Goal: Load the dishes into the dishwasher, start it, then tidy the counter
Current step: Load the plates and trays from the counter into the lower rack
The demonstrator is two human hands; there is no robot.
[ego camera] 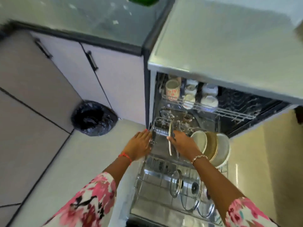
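The dishwasher (213,46) stands open with its lower rack (144,171) pulled out over the door. My right hand (183,143) grips a thin plate (170,141) standing on edge in the rack's middle. My left hand (139,145) rests with straight fingers against the rack's left side. Three plates (211,146) stand upright to the right of my right hand. Glass pot lids (185,189) stand in the rack's near part. Mugs and cups (188,94) sit in the upper rack (229,112).
A bin lined with a black bag (93,118) stands on the tiled floor left of the dishwasher. Pale cabinet doors with dark handles (92,60) run under the grey counter (98,18). Something green (141,0) lies at the counter's far edge.
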